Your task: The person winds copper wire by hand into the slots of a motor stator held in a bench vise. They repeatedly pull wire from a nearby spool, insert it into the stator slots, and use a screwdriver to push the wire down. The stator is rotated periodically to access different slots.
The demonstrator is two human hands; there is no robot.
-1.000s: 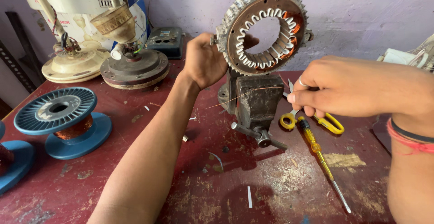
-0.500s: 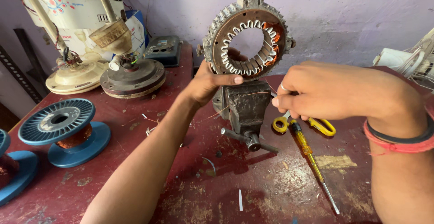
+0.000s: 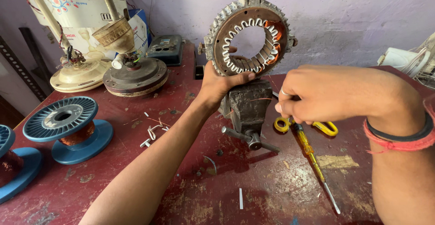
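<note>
A round motor stator [image 3: 220, 27], with white slot liners and some copper winding, stands upright, clamped in a small grey bench vise [image 3: 247, 107] on the red table. My left hand [image 3: 217, 86] grips the ring's lower left rim, thumb across the front and a fingertip showing through the bore. My right hand [image 3: 317, 93] hovers just right of the vise with its fingers pinched together, apparently on a thin copper wire [image 3: 259, 100] that runs across the vise. Under that hand lie yellow-handled scissors [image 3: 327, 127] and a yellow screwdriver [image 3: 312, 154].
Two blue spools of copper wire [image 3: 63, 116] [image 3: 13, 170] sit at the left. Behind them are a cream fan base [image 3: 79, 75] and a dark motor housing [image 3: 136, 75]. Small white scraps [image 3: 152, 132] lie scattered. The vise handle [image 3: 249, 139] juts forward.
My left hand has slid from the stator's upper left side down to its lower rim and closed on it. My right hand stays pinched near the vise.
</note>
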